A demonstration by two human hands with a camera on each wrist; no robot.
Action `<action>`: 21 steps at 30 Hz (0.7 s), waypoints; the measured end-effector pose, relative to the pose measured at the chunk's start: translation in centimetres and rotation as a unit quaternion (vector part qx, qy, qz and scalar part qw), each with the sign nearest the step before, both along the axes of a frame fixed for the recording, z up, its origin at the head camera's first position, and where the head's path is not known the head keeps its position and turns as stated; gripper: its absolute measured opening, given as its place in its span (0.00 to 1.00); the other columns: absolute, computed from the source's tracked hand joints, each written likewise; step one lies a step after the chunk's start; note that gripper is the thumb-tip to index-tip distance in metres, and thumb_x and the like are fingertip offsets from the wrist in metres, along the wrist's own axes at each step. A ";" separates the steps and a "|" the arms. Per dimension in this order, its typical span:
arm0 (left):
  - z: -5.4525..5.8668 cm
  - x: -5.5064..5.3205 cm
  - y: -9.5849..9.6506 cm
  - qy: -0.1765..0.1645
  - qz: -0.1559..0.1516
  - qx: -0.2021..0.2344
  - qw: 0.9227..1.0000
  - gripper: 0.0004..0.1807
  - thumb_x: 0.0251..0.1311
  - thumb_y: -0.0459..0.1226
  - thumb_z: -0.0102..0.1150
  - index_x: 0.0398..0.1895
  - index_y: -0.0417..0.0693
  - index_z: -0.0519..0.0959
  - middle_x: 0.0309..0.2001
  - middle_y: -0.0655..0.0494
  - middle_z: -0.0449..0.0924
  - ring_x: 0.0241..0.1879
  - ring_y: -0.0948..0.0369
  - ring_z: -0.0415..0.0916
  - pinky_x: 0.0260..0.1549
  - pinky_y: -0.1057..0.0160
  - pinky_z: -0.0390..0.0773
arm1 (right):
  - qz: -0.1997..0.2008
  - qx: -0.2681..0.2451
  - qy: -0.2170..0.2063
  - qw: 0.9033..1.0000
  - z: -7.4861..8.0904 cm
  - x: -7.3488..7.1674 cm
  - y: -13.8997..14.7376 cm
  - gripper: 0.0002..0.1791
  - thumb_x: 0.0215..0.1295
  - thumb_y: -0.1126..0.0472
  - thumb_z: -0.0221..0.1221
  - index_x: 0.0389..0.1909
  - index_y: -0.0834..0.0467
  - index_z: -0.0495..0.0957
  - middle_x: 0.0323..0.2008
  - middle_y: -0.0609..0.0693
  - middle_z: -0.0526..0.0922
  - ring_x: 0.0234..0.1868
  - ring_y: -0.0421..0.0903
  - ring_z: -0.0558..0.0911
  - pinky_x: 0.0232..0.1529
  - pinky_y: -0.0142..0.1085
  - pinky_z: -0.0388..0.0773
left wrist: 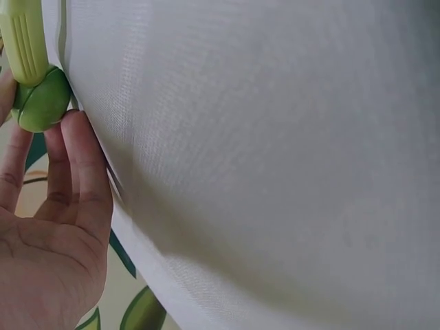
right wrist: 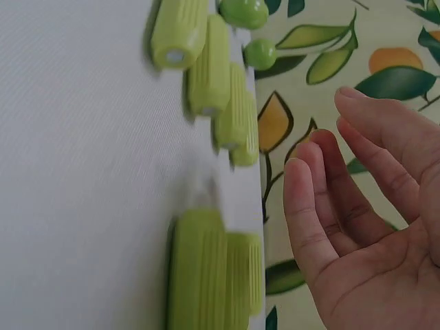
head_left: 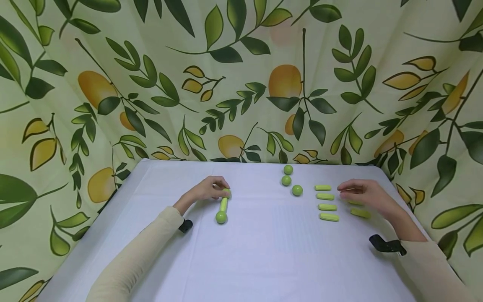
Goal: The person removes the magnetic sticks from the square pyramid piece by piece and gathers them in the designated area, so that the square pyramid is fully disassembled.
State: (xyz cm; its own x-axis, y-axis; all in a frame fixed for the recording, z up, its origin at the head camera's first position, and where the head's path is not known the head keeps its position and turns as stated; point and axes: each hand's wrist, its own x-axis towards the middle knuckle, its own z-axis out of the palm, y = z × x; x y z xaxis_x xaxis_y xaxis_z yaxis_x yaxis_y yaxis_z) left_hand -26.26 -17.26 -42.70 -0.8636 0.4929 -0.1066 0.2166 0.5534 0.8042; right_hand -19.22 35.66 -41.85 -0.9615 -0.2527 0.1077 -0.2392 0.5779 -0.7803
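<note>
At the left of the table, my left hand (head_left: 205, 188) pinches a green ball (left wrist: 42, 103) between thumb and fingertips. A ribbed light-green rod (head_left: 224, 204) meets this ball at one end, and another green ball (head_left: 221, 217) sits at its near end. My right hand (head_left: 366, 195) hovers at the right with nothing in its loosely bent fingers, overlapping a short column of rods (head_left: 360, 213) in the head view. Just left of it lies a column of several similar rods (head_left: 327, 207). In the right wrist view, rods (right wrist: 208, 69) show pale round spots on their end faces.
Three loose green balls (head_left: 297, 190) lie toward the back of the table, left of the rods. A white cloth (head_left: 256, 251) covers the table. Behind its far edge hangs a curtain (head_left: 249, 105) printed with leaves and orange fruit.
</note>
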 end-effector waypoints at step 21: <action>-0.3 0.1 0.3 0.023 0.005 -0.019 1.000 0.10 0.62 0.35 0.71 0.44 0.43 0.82 0.44 0.52 0.81 0.42 0.55 0.76 0.38 0.61 0.80 | 0.057 -0.054 -0.040 0.996 0.1 -3.3 -6.9 0.24 0.66 0.53 0.69 0.55 0.65 0.82 0.52 0.56 0.84 0.52 0.49 0.81 0.50 0.31 0.78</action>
State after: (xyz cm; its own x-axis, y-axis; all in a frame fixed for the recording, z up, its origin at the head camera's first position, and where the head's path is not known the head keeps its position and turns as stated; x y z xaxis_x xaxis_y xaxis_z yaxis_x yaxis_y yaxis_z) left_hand -26.15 -16.94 -43.04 -0.8731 0.4802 -0.0844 0.2474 0.5854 0.7721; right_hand -22.57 28.80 -41.76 -0.9338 -0.3518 0.0656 -0.2339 0.4613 -0.8558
